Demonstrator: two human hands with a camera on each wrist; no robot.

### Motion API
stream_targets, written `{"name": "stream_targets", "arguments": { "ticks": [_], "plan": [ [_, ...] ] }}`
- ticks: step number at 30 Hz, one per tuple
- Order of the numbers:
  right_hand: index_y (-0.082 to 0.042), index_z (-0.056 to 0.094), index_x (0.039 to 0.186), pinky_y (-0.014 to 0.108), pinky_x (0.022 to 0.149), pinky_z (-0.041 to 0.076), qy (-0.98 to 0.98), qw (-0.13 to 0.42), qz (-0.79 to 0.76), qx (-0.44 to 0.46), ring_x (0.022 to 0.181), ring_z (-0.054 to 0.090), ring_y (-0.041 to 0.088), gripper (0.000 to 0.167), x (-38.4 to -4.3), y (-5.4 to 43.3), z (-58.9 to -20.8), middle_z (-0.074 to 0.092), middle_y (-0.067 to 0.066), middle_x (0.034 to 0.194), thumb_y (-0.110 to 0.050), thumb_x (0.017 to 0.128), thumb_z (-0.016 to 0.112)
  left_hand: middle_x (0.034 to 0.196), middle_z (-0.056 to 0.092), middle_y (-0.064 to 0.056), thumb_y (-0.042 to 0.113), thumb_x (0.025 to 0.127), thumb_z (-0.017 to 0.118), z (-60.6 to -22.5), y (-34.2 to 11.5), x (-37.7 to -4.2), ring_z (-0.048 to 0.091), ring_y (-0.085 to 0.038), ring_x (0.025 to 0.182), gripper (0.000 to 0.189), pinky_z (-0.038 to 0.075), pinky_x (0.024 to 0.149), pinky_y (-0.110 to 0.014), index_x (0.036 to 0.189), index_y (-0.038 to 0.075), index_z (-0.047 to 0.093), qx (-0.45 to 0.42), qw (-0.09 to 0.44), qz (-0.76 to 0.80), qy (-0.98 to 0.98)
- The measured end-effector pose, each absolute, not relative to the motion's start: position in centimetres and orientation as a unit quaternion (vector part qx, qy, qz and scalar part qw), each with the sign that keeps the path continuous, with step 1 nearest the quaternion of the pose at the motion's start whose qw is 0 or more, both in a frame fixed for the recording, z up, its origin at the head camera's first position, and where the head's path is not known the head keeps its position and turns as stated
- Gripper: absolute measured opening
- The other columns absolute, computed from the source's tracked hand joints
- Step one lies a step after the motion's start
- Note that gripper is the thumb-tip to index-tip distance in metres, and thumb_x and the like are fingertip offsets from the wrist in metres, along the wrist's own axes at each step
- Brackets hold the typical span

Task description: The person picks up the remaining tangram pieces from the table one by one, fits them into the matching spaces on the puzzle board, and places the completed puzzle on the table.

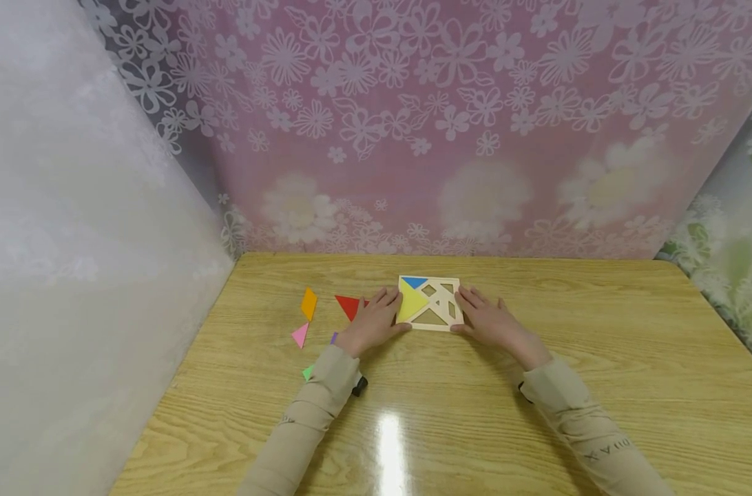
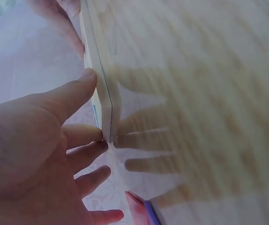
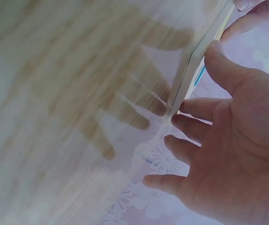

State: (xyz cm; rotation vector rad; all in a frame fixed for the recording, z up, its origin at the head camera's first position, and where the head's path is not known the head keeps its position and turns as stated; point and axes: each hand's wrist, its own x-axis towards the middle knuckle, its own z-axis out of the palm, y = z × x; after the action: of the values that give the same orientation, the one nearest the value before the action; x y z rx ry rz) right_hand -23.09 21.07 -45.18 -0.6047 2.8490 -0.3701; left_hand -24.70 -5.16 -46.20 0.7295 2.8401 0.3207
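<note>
A light wooden tangram board [image 1: 430, 327] lies flat on the table. A yellow triangle [image 1: 412, 302] fills its left side and a blue triangle [image 1: 416, 282] sits at the far left corner; its other cutouts hold no pieces. My left hand [image 1: 376, 322] touches the board's left end, thumb at the near corner, fingers fairly straight. Opposite it, my right hand [image 1: 490, 322] touches the right end in the same way. Both wrist views show spread fingers and a thumb against the board's edge. Beside my left hand lies a red triangle [image 1: 348, 306], partly covered by it.
Left of the board lie an orange parallelogram [image 1: 309, 304] and a pink triangle [image 1: 300, 335]. A purple piece [image 1: 334, 337] shows partly beside my left wrist. A green piece [image 1: 308, 373] is partly hidden by my left sleeve. Flowered curtains [image 1: 413, 138] hang behind the wooden table [image 1: 599, 331].
</note>
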Motion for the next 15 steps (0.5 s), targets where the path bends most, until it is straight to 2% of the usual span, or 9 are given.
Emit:
{"name": "stream_targets", "arguments": {
  "ticks": [15],
  "plan": [
    [0.004,0.029,0.157,0.078,0.11,0.017,0.968,0.086,-0.106,-0.209,0.151,0.018,0.045,0.073,-22.0,21.1,-45.2,0.023,0.023,0.164,-0.04,0.104,0.055,0.167,0.023,-0.006,0.05,0.103,0.052,-45.8,-5.2,-23.6,0.016,-0.03,0.155,0.074,0.017,0.12,-0.064,0.16,0.009,0.029,0.246,0.096,0.11,0.958]
  ]
}}
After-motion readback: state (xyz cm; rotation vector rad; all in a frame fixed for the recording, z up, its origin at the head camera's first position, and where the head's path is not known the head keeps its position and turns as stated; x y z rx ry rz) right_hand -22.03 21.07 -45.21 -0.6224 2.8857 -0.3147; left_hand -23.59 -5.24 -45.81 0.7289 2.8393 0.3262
